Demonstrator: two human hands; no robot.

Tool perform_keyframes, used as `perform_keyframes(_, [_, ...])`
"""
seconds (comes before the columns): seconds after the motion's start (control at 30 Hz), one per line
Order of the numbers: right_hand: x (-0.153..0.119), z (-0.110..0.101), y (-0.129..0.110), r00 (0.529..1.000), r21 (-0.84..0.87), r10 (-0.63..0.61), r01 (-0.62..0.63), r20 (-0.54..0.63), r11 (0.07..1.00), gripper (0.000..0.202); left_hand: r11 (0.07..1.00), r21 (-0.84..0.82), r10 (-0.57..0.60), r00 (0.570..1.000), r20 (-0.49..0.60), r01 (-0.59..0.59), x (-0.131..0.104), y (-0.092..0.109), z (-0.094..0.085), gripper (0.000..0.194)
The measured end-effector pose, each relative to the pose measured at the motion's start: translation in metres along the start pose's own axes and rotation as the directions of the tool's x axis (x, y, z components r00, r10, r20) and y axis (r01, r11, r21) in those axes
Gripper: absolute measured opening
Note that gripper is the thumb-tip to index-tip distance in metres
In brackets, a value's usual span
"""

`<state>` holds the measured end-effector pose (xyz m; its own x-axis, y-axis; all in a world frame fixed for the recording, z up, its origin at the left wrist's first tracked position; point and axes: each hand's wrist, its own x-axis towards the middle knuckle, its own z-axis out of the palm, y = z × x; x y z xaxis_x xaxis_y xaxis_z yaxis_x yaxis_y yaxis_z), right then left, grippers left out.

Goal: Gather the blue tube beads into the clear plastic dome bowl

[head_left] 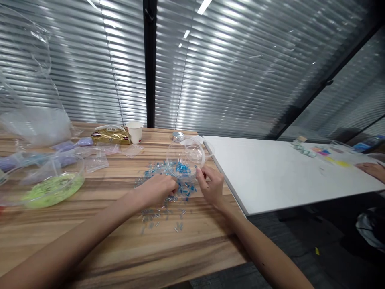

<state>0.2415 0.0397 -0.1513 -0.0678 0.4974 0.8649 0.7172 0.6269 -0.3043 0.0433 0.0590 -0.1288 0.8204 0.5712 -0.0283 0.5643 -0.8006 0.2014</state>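
Note:
A clear round bowl [185,158] is tilted up over the wooden table, with small blue pieces [182,167] inside. My right hand [211,184] is closed on the bowl's right rim between thumb and fingers. Just below the bowl's left side, my left hand [164,186] is closed, fingertips down at the scattered blue tube-like pieces [188,188]; what it pinches, if anything, is too small to make out. More blue and clear pieces [152,214] lie loose around and in front of my left hand.
Bowl of green pieces [55,190] at left, near plastic bags [96,162]. Behind stand a gold packet [111,135], a paper cup [134,131] and a round metal lid [178,137]. A white table [264,172] adjoins on the right; another person's hand [371,170] rests at its far end.

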Motion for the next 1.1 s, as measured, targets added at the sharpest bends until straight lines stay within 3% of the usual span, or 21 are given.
perform_keyframes(0.63, [-0.001, 0.001, 0.001, 1.0, -0.002, 0.002, -0.002, 0.017, 1.0, 0.035, 0.999, 0.026, 0.023, 1.0, -0.003, -0.023, -0.001, 0.001, 0.006, 0.028])
perform_keyframes(0.77, [0.0, 0.001, 0.001, 1.0, -0.007, 0.01, -0.01, 0.004, 1.0, 0.036, 0.999, -0.016, 0.039, 0.999, -0.002, -0.039, -0.003, 0.001, 0.0, 0.025])
perform_keyframes(0.93, [-0.001, 0.001, 0.0, 1.0, 0.003, 0.008, -0.008, 0.021, 1.0, 0.034, 0.99, -0.109, 0.073, 0.989, -0.131, -0.087, -0.004, 0.007, -0.023, 0.017])
perform_keyframes(1.1, [-0.003, 0.0, -0.001, 0.995, 0.053, -0.046, 0.042, 0.086, 0.998, 0.033, 1.0, 0.019, -0.013, 0.953, -0.302, 0.02, 0.0, 0.003, -0.029, 0.017])
